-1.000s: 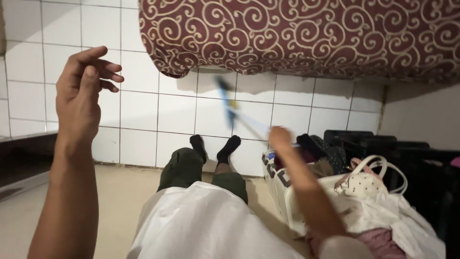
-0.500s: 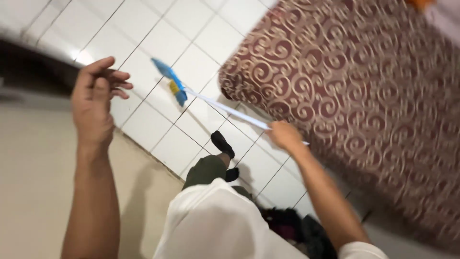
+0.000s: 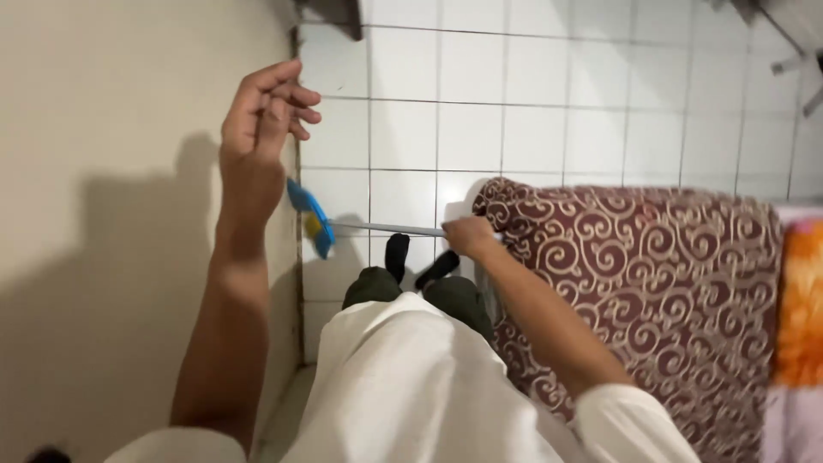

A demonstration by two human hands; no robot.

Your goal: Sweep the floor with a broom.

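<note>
Right hand [image 3: 467, 236] clenched the thin handle of a blue-headed swatter [image 3: 310, 219], just beside the patterned mattress [image 3: 634, 283] edge. Left hand [image 3: 257, 137] hung released, fingers loosely curled, before open tiled wall [image 3: 531, 103].

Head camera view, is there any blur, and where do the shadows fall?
Head view: mostly sharp; the blue head of the long-handled tool is slightly smeared. The raised left hand and its arm cast a broad dark shadow on the beige wall. The right hand grips the tool's handle by the patterned maroon cloth, evenly lit.
</note>
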